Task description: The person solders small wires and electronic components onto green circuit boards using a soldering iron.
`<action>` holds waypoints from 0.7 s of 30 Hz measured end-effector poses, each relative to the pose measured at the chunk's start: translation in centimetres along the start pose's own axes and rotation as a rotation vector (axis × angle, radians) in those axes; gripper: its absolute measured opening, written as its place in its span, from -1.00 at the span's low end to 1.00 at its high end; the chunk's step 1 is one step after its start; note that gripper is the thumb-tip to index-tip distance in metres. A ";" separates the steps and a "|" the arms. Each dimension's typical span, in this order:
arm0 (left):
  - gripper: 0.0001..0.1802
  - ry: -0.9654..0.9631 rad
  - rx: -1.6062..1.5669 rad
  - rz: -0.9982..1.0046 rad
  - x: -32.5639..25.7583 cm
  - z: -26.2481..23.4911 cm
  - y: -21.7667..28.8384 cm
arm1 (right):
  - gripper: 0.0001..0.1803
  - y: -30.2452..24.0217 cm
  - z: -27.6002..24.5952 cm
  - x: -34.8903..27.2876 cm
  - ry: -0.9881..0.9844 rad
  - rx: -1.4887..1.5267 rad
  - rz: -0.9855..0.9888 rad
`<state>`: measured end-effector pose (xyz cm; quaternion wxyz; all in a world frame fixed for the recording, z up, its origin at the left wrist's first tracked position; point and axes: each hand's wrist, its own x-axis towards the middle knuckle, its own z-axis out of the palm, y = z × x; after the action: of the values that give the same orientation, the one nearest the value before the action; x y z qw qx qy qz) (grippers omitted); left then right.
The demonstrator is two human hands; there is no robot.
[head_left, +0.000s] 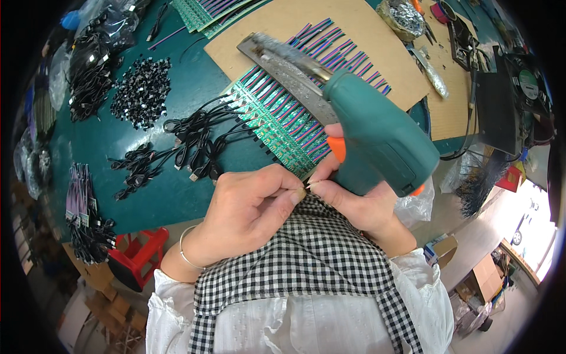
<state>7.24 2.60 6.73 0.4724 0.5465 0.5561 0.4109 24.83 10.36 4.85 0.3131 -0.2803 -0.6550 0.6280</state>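
A green gun-shaped tool (380, 138) with an orange trigger and a metal barrel is in my right hand (368, 206), one fingertip at the trigger. That hand's thumb and index finger also pinch close to my left fingertips. My left hand (250, 203) is closed in a pinch at the front table edge; between the two hands is something thin and pale, too small to name. Just beyond them lies a panel of green circuit boards (277, 138) with rows of coloured wires. Black cables (203, 138) run from its left side. A grey metal bar (289, 82) lies across the wires.
A heap of small black connectors (141, 92) and cable bundles (132, 168) lie on the green table (194, 71) at left. Under the panel is a tan board (389, 71). A foil-wrapped piece (433, 76) lies at right. A red stool (138, 256) stands below left.
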 end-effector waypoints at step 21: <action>-0.93 -0.052 -0.467 -0.247 -0.3 0.5 -0.8 | -0.31 -0.7 0.4 -0.5 0.105 0.123 0.085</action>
<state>7.57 2.20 5.85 0.6466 0.3610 0.4964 0.4529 24.82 9.70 5.52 0.3369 -0.3206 -0.5854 0.6640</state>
